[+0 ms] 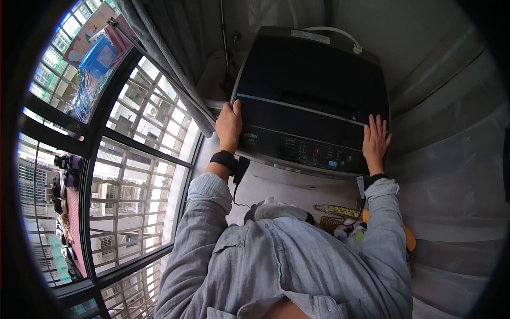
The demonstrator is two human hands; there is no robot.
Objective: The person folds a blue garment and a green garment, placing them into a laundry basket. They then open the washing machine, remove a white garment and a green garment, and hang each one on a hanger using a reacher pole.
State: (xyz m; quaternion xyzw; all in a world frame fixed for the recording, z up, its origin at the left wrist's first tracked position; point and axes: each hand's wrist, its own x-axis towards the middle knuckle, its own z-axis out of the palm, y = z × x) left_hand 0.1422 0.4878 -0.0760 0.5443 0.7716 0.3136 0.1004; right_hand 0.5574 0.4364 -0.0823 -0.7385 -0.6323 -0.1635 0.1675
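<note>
A black Haier washing machine stands in front of me with its lid down. Red lights glow on its control panel along the near edge. My left hand rests on the machine's left side, fingers at the edge beside the panel, holding nothing. On the right end of the panel lies my right hand, flat with the fingers spread. Both wrists carry dark bands, and a small dark box with a cable hangs by the left one.
Barred windows and a grey curtain are on the left. Shoes and a blue container sit beyond the glass. A white hose runs behind the machine. A basket with colourful items stands below; a pale curtain hangs at right.
</note>
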